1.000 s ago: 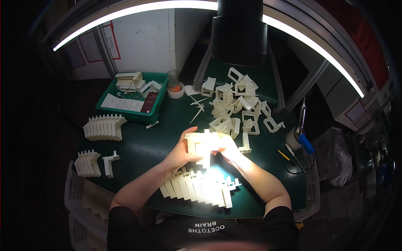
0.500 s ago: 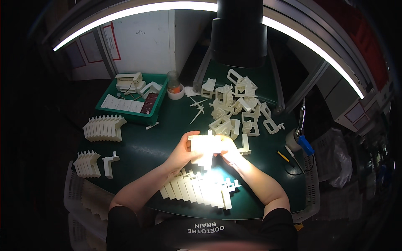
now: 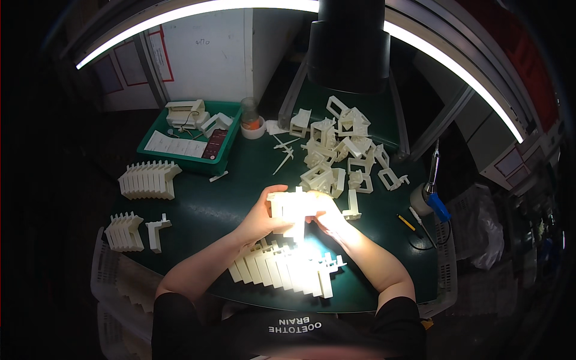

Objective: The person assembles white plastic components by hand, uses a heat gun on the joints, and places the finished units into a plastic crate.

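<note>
A white moulded plastic part (image 3: pixel 292 207) is held up over the green table, brightly lit so its details wash out. My left hand (image 3: pixel 263 215) grips its left side, thumb below and fingers behind. My right hand (image 3: pixel 326 211) is closed on its right side, partly lost in the glare. Just below, nearer my body, stands a slanting row of similar white plastic parts (image 3: pixel 279 269). Beside my right hand a single white L-shaped part (image 3: pixel 352 206) stands apart.
Loose white frames (image 3: pixel 348 141) lie heaped at the back. Two lined-up rows of white parts (image 3: pixel 149 180) sit left, below a green tray (image 3: pixel 221 157). At right are a soldering-iron-like tool with a blue piece (image 3: pixel 438 207) and a yellow pen-like stick (image 3: pixel 406 222). A black lamp-like cylinder (image 3: pixel 348 57) hangs overhead.
Both hands keep hold of the white plastic part in nearly the same place. The whole view has shifted slightly; nothing on the table has visibly moved.
</note>
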`<state>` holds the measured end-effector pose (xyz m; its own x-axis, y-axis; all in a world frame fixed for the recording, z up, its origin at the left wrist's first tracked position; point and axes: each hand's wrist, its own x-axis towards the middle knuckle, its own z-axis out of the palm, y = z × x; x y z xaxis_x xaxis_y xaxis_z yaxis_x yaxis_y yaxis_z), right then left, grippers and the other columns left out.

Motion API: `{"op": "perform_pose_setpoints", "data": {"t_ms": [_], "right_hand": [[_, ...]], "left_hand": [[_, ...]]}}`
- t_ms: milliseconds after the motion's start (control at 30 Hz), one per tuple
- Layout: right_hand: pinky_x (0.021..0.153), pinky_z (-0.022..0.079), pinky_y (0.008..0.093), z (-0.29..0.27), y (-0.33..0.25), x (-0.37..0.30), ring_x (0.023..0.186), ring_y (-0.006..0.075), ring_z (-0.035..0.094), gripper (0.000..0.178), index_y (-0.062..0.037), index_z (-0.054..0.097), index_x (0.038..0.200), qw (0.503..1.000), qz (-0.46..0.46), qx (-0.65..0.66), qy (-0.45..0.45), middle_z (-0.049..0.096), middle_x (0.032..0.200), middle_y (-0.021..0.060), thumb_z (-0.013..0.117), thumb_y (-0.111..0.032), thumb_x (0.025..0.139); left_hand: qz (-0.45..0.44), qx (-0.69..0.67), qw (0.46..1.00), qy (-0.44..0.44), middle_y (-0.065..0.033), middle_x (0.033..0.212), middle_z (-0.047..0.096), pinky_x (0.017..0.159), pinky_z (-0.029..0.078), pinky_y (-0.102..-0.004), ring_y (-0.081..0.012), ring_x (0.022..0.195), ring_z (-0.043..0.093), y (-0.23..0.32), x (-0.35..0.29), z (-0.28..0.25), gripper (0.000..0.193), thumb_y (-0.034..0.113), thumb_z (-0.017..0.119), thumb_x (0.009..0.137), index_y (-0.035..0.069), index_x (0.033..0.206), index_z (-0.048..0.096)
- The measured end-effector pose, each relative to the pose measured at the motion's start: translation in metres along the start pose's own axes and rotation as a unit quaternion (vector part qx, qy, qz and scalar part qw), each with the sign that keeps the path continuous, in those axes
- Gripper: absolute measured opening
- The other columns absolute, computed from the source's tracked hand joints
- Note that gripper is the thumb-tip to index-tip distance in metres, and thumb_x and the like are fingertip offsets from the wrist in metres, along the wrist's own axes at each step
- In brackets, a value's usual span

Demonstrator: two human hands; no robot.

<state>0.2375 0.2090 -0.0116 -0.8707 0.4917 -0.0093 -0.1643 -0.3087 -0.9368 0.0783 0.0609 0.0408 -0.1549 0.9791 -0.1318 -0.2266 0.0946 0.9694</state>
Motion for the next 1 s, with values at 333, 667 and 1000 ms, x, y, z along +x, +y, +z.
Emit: {"op": "perform_pose_setpoints", "data": {"t_ms": [333, 667, 1000], "right_hand": [[0.066, 0.049, 0.0218, 0.021, -0.076, -0.073, 0.082, 0.0126, 0.065, 0.016, -0.0020, 0.063, 0.105, 0.984, 0.015, -0.171, 0.041, 0.064, 0.099, 0.0062, 0.063, 0.001, 0.089], [0.060, 0.046, 0.0211, 0.036, 0.007, -0.212, 0.076, 0.0104, 0.063, 0.015, 0.0002, 0.064, 0.101, 0.924, 0.105, -0.315, 0.187, 0.066, 0.085, 0.0047, 0.065, -0.007, 0.088], [0.078, 0.048, 0.0253, 0.022, 0.026, -0.210, 0.092, 0.0105, 0.059, 0.017, 0.0014, 0.057, 0.106, 0.951, 0.076, -0.254, 0.159, 0.062, 0.096, 0.0038, 0.061, -0.003, 0.090]], "left_hand": [[0.124, -0.011, 0.960, 0.252, -0.0118, 0.127, 0.052, 0.098, 0.048, -0.0376, -0.0225, 0.117, 0.055, 0.015, -0.110, -0.095, 0.077, 0.002, 0.070, 0.082, 0.015, 0.144, 0.027], [0.036, 0.081, 0.939, 0.331, -0.0119, 0.123, 0.049, 0.098, 0.045, -0.0374, -0.0205, 0.114, 0.053, -0.091, -0.165, -0.076, 0.066, 0.012, 0.073, 0.085, 0.012, 0.138, 0.034], [0.047, 0.128, 0.949, 0.286, -0.0103, 0.111, 0.055, 0.080, 0.054, -0.0277, -0.0160, 0.100, 0.060, -0.107, -0.167, -0.086, 0.044, 0.017, 0.071, 0.088, 0.009, 0.128, 0.056]]}}
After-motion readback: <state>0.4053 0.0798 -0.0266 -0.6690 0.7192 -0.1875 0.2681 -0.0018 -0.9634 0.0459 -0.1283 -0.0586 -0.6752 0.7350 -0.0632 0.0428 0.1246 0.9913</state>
